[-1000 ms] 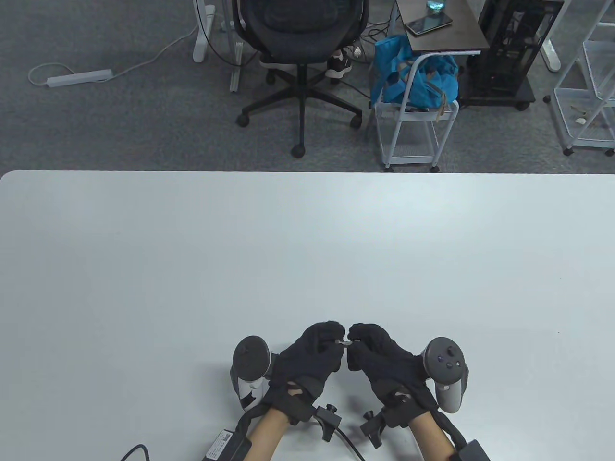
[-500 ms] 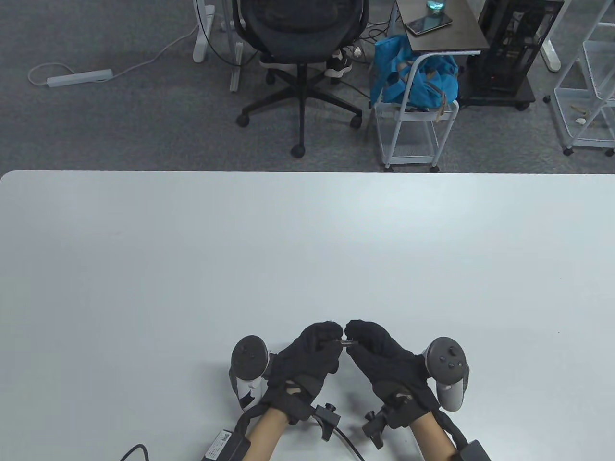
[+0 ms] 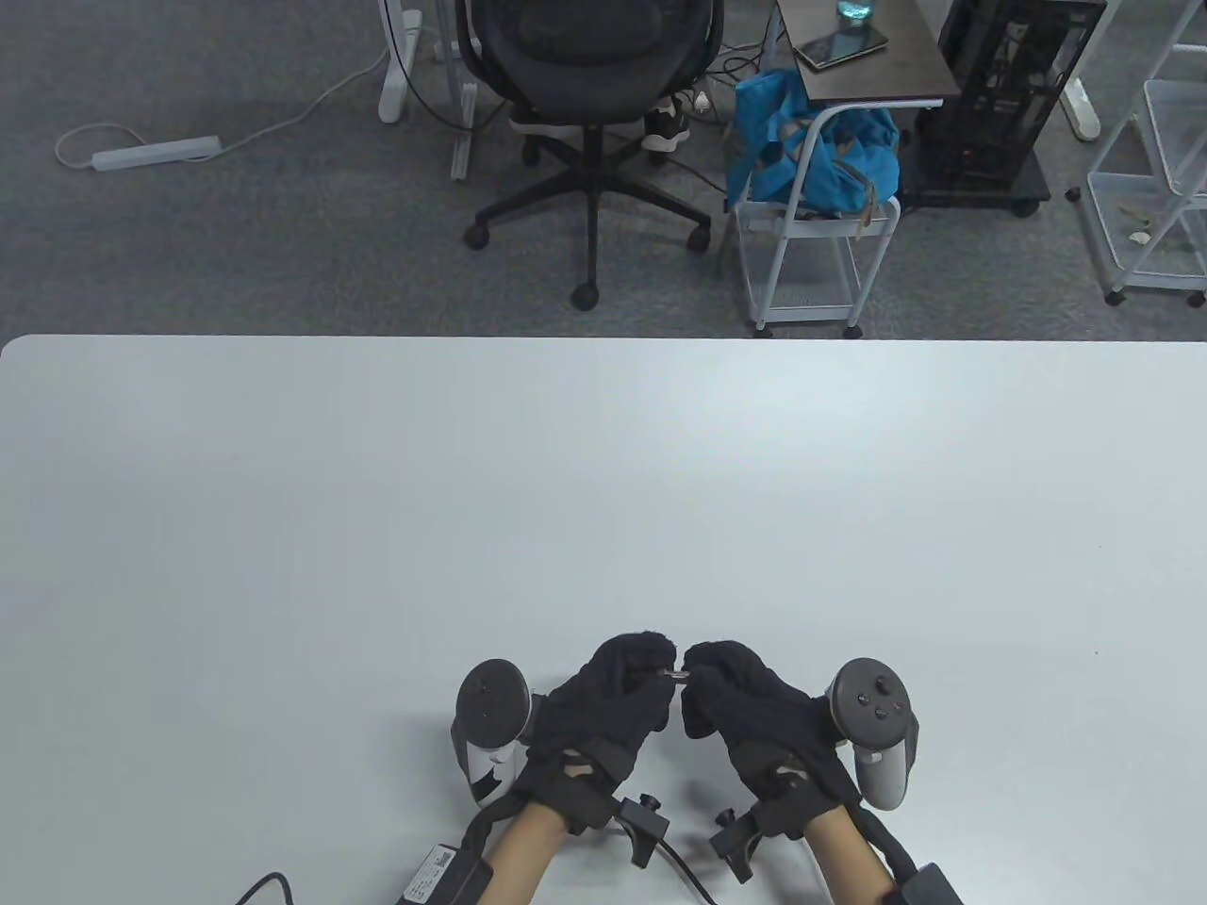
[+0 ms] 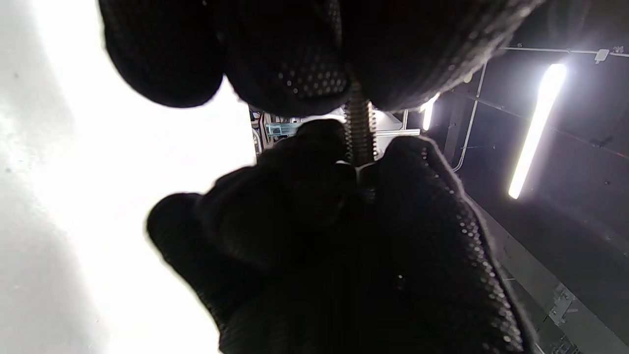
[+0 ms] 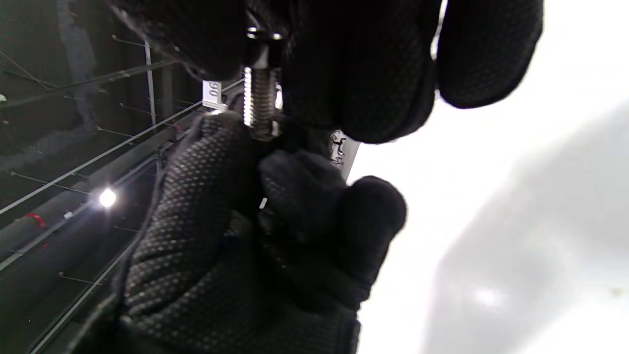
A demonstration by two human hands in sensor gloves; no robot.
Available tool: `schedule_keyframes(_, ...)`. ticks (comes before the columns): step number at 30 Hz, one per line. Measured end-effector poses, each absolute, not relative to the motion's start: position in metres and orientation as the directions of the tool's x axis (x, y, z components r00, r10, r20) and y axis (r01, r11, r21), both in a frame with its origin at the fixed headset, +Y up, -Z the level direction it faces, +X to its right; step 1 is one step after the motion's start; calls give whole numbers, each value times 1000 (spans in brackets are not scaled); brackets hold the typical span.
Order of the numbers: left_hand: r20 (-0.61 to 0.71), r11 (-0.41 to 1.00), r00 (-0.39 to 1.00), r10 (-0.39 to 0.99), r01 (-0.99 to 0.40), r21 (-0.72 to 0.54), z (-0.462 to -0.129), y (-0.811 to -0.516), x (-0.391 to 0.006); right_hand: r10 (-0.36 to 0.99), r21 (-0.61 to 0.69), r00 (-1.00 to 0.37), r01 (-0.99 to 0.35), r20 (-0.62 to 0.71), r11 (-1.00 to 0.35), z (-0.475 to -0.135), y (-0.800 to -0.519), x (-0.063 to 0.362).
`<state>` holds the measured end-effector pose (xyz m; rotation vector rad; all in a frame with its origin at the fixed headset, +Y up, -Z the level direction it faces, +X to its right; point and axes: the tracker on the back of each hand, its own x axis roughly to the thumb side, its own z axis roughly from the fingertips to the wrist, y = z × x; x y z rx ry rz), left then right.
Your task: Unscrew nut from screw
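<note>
A short silver threaded metal screw [image 3: 676, 672] runs sideways between my two gloved hands, held just above the pale grey table [image 3: 603, 490] near its front edge. In the left wrist view the screw's bare thread [image 4: 359, 129] shows between the two sets of fingertips. In the right wrist view I see a dark cylindrical piece [image 5: 264, 46] at the top end of the thread, tucked into the fingers there; I cannot tell whether it is the screw's head or the nut. A small metal edge [image 4: 364, 169], possibly the nut, sits at the other end among the fingers, but I cannot be sure.

My left hand [image 3: 613, 702], in a black knit glove, pinches one end of the screw with curled fingers. My right hand [image 3: 745, 707], gloved the same, pinches the opposite end. The fingertips of the two hands nearly touch around the screw.

A grey tracker [image 3: 490, 726] sits on the outer side of the left hand, and another tracker [image 3: 872, 726] on the outer side of the right. Beyond the table's far edge stands a black office chair [image 3: 589, 57].
</note>
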<state>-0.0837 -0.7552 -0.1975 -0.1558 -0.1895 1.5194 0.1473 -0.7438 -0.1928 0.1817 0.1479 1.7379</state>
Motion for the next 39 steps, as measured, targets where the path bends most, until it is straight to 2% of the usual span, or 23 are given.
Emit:
schedule_keyframes(12,16,41,38,999,-974,-224,-198,-757,-84,972,132,-194,-968,134,-212,-191,-737,148)
schedule_keyframes(14,14,38,36,999,-975,-217,-198,-757,-84,972,161,-190,-964,140,-212,-191,-736,148)
schedule_keyframes(18,12,28,26,1000,-978,-208,-198,-757,-85,984,240,-161,-955,77,-175,-193,-741,148)
schedule_keyframes(23,32,40,34,999,-974,-224,-198,-756,-83,979,188,-195,-965,-58,-181,-192,-753,152)
schedule_keyframes(25,36,49,42,998,-973,-227,-198,-756,-83,973,193,-227,-958,-48,-214,-193,-752,152)
schedule_keyframes(32,19,34,30,999,-978,-207,-198,-758,-85,987,169,-157,-972,35,-161,-193,-744,151)
schedule_keyframes(39,13,20,18,1000,-979,-205,-198,-758,-85,982,146,-167,-973,84,-178,-193,-740,152)
